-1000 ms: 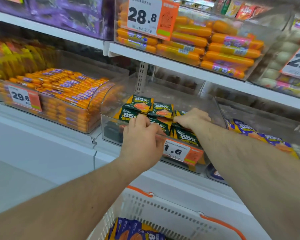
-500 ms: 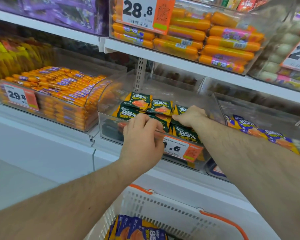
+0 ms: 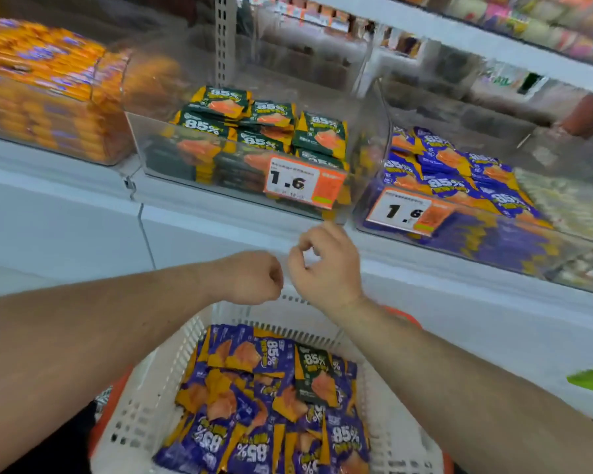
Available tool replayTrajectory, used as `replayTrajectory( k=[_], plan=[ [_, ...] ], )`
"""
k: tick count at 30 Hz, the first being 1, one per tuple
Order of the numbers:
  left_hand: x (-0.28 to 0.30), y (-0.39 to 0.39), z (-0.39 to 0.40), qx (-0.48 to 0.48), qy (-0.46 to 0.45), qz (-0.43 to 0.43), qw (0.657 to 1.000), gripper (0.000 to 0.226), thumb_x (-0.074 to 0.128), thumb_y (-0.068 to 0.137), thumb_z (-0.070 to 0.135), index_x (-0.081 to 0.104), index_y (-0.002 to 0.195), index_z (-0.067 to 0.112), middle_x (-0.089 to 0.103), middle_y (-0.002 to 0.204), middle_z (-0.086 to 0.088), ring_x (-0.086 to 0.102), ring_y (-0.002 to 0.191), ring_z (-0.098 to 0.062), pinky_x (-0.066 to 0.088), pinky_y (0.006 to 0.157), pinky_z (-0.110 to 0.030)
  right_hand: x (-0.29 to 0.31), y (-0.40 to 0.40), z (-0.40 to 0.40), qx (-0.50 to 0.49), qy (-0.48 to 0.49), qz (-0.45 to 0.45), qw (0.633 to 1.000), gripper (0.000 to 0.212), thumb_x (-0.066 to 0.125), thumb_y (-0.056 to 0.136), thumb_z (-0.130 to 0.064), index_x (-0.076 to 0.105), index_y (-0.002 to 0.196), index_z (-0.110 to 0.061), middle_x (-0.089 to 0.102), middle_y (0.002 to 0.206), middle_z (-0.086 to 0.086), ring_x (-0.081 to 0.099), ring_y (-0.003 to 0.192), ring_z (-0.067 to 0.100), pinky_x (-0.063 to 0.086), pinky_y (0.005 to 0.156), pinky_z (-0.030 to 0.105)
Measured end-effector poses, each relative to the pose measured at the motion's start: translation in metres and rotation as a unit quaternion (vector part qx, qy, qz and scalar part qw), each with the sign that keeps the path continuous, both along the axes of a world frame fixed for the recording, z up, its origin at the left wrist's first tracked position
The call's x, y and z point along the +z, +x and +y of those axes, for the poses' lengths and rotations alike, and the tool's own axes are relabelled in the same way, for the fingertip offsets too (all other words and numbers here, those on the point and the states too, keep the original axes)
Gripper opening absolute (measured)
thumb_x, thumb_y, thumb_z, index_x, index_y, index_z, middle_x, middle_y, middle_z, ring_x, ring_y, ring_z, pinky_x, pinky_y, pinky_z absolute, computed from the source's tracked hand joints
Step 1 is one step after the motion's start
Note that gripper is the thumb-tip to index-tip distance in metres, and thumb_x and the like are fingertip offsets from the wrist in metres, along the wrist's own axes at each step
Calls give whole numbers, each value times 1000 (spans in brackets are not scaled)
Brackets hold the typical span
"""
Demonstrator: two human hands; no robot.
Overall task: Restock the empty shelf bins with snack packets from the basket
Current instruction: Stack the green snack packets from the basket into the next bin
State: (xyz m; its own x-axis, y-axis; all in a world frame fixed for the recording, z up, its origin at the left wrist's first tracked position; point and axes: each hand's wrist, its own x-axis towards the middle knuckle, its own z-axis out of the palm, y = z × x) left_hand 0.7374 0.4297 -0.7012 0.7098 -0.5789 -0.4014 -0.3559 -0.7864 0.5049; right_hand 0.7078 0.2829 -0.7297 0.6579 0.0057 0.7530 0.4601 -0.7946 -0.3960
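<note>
Left grip (image 3: 250, 278) fisted, right grip (image 3: 322, 265) loosely curled.

One view only, from my head, tilted forward and down. Close range: my forearms enter from the lower corners, basket (image 3: 144, 405) directly beneath, shelf bins (image 3: 367, 138) just ahead. Upper shelf edges blurred, probably wide-angle smear.

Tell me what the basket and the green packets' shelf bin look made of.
Basket: looks like white moulded plastic, matte, with slotted walls; the orange rim looks plastic too. Shelf bin: clear glossy plastic, likely acrylic, since the green packets show through its front wall.
</note>
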Motion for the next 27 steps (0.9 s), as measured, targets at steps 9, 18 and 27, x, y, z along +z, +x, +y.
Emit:
replayTrajectory(
  k=[9, 18, 27],
  plan=[
    [-22, -14, -4, -66, 94, 61, 992, 13, 53, 95, 23, 63, 101, 21, 66, 99, 0, 60, 82, -20, 52, 76, -36, -166, -62, -60, -204, -40, 628, 750, 22, 58, 86, -24, 62, 104, -13, 60, 95, 4, 60, 84, 22, 50, 67, 32],
    [-37, -9, -10, -40, 115, 95, 988, 24, 51, 96, 20, 62, 117, 21, 56, 105, 9, 54, 97, -12, 41, 81, -25, -222, -66, -54, -235, 42, 731, 639, 146, 67, 29, -85, 21, 150, -16, 45, 144, 11, 48, 127, 32, 48, 99, 43],
    [-39, -9, -5, -17, 118, 95, 988, 13, 51, 94, 19, 60, 102, 23, 60, 101, 7, 52, 77, -4, 41, 63, -19, -194, -63, -53, -272, -4, 733, 624, 124, 75, 50, -63, 20, 150, -15, 37, 145, 16, 45, 128, 33, 48, 94, 37]
  ],
)
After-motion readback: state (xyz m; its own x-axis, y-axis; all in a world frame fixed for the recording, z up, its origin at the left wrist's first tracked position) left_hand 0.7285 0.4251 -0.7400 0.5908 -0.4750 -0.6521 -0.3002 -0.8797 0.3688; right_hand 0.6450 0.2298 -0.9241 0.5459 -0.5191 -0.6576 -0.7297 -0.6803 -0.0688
